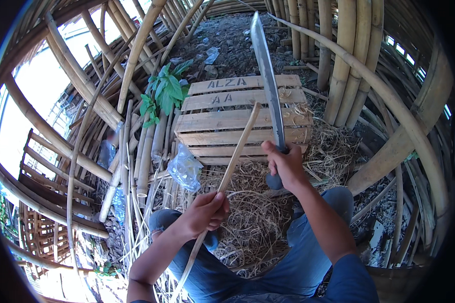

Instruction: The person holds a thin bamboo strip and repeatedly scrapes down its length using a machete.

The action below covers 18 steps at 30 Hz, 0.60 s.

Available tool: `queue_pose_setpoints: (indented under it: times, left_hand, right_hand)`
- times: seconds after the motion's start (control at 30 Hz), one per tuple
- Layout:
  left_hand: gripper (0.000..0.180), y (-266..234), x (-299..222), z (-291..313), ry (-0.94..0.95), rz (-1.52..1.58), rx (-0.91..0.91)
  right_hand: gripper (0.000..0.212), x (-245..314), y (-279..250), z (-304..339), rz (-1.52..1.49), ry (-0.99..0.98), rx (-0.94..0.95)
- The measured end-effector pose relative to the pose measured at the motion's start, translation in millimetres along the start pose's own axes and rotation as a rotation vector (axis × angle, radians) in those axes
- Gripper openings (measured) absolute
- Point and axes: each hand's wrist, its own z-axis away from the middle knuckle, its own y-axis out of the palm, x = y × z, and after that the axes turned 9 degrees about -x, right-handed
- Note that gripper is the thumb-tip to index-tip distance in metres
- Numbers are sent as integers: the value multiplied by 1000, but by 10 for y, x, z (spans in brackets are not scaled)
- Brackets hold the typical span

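Grip snug, twice — left hand (206,214) curled round one pale strip (232,162); right hand (287,164) wrapped round one machete (274,98); one slatted crate (212,121) ahead.

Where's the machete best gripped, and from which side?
By its dark handle, probably coming from the near right, as the right hand holds it. The handle end of the machete points back toward the body, while the long bare blade rises away toward the wooden crate's far side, so fingers would stay off the metal.
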Motion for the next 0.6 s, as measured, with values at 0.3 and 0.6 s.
queue_pose_setpoints:
  times: [0.3, 0.6]
  left_hand:
    - [61, 226, 161, -528, -16, 362, 304]
    - [68, 113, 1040, -108, -266, 392, 627]
  right_hand:
    - [18, 231, -38, -145, -496, 188, -18]
    - [21, 382, -533, -418, -531, 92, -78]
